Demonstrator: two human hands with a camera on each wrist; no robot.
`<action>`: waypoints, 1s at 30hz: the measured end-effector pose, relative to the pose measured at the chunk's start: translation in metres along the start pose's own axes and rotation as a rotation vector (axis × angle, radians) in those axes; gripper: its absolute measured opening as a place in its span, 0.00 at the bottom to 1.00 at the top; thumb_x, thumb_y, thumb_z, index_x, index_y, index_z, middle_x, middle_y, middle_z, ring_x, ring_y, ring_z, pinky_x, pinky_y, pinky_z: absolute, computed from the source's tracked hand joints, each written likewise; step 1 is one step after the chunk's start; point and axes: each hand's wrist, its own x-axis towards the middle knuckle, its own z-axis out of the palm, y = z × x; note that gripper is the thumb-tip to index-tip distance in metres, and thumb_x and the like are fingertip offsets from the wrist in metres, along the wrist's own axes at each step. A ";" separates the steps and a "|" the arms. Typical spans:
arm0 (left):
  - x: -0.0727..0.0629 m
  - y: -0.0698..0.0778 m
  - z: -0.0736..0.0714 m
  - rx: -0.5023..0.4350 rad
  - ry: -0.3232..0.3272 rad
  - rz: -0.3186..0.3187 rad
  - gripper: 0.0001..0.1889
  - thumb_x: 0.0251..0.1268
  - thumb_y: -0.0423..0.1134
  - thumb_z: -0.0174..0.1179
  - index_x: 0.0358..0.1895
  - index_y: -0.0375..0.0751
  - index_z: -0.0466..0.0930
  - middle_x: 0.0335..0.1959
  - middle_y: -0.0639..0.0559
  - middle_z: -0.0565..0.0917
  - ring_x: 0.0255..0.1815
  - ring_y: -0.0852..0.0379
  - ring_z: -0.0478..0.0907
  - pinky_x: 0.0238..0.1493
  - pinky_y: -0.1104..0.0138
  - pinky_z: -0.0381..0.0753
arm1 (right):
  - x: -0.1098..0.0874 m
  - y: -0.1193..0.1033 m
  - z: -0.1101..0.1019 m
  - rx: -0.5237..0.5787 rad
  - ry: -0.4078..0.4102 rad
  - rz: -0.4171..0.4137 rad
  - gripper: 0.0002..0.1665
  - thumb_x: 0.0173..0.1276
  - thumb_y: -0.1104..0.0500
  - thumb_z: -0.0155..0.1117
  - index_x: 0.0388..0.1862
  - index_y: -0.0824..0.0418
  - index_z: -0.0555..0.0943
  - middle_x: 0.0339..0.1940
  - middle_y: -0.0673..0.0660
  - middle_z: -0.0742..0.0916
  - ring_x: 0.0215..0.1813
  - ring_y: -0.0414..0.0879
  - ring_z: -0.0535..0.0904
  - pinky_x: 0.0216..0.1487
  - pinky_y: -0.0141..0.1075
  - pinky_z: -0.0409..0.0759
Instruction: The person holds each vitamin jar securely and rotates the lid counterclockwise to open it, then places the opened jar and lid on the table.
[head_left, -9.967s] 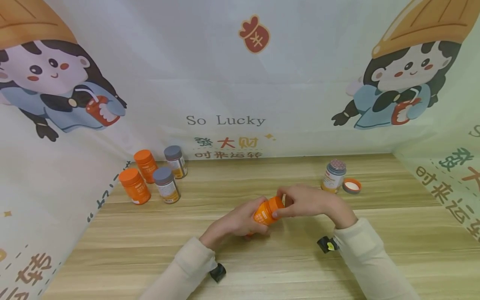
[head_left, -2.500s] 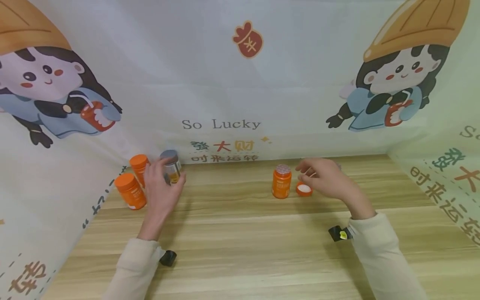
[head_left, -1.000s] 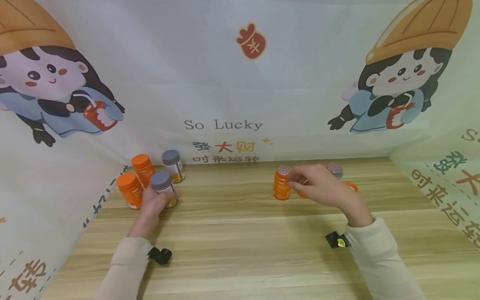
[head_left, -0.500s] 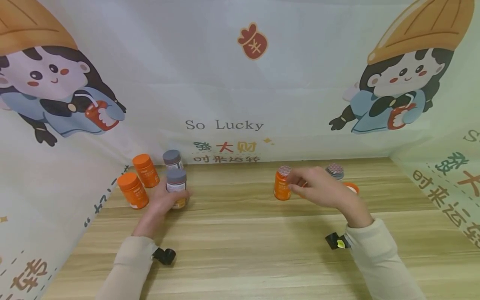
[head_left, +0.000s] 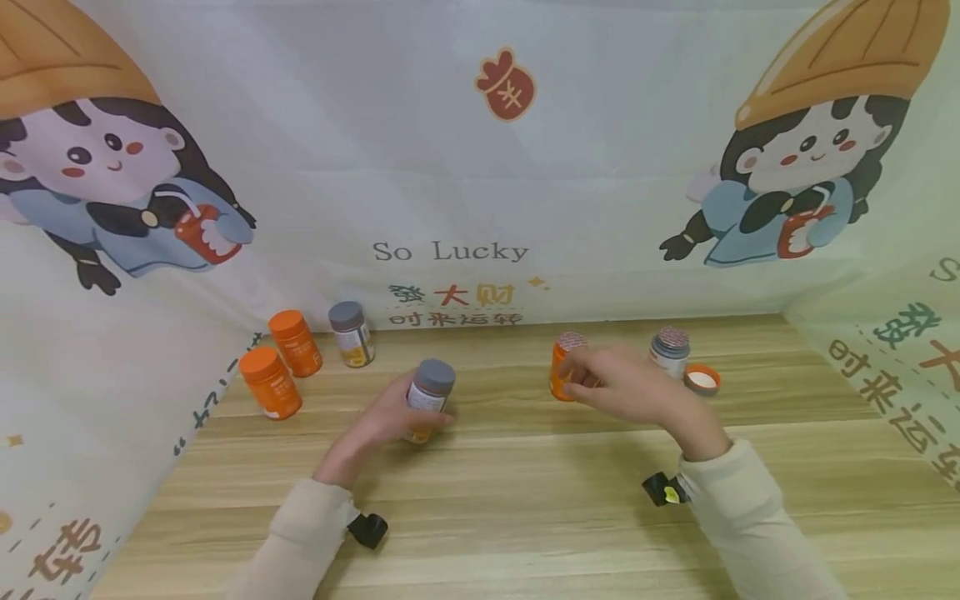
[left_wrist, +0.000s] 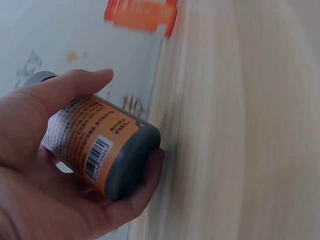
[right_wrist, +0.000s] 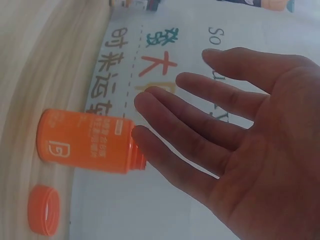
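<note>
My left hand [head_left: 382, 417] grips a grey-capped pill bottle [head_left: 432, 383], tilted a little over the table. In the left wrist view the thumb lies over its orange label [left_wrist: 112, 125] and a finger curls under its dark base. The right hand [head_left: 626, 383], fingers loosely bent and holding nothing, hovers before an uncapped orange pill bottle [head_left: 558, 371] with a patterned seal on its mouth. Seen from the right wrist, that orange bottle [right_wrist: 85, 140] stands beyond the fingertips, its orange cap [right_wrist: 44, 210] lying beside it; the hand hides this cap in the head view.
Two capped orange bottles [head_left: 270, 383] and another grey-capped bottle [head_left: 351, 333] stand at the back left. At the back right is an uncapped grey bottle [head_left: 670, 354], with its upturned cap [head_left: 702, 379] beside it. A printed cloth [head_left: 450, 167] hangs behind the table [head_left: 487, 517].
The orange bottle both hands held earlier now stands uncapped on the table. My left hand has taken a grey-capped bottle from the left group and carried it right. The right hand has shifted slightly left.
</note>
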 end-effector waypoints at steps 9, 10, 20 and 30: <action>-0.005 0.026 0.048 -0.093 -0.184 0.053 0.36 0.55 0.32 0.75 0.68 0.35 0.70 0.54 0.39 0.81 0.52 0.50 0.77 0.54 0.63 0.77 | 0.006 -0.007 0.025 0.108 -0.041 0.032 0.20 0.81 0.46 0.56 0.59 0.58 0.80 0.41 0.51 0.90 0.42 0.40 0.85 0.44 0.37 0.84; -0.005 0.029 0.052 -0.095 -0.201 0.058 0.37 0.55 0.32 0.75 0.69 0.37 0.70 0.55 0.40 0.81 0.52 0.50 0.77 0.53 0.64 0.78 | 0.008 -0.009 0.028 0.118 -0.038 0.033 0.21 0.81 0.45 0.55 0.60 0.58 0.79 0.42 0.52 0.90 0.43 0.40 0.85 0.45 0.38 0.84; 0.000 0.047 0.079 0.003 -0.321 0.114 0.34 0.60 0.40 0.75 0.69 0.42 0.71 0.50 0.44 0.81 0.43 0.55 0.78 0.38 0.66 0.81 | 0.018 -0.022 0.052 0.036 -0.004 0.078 0.24 0.77 0.37 0.56 0.46 0.56 0.79 0.32 0.48 0.85 0.33 0.40 0.80 0.34 0.34 0.79; 0.001 0.056 0.089 0.114 -0.302 0.092 0.31 0.57 0.45 0.77 0.63 0.51 0.73 0.42 0.51 0.81 0.33 0.57 0.78 0.27 0.66 0.81 | 0.018 -0.028 0.061 -0.111 -0.033 0.390 0.40 0.74 0.24 0.44 0.16 0.52 0.74 0.16 0.50 0.75 0.20 0.46 0.72 0.20 0.36 0.65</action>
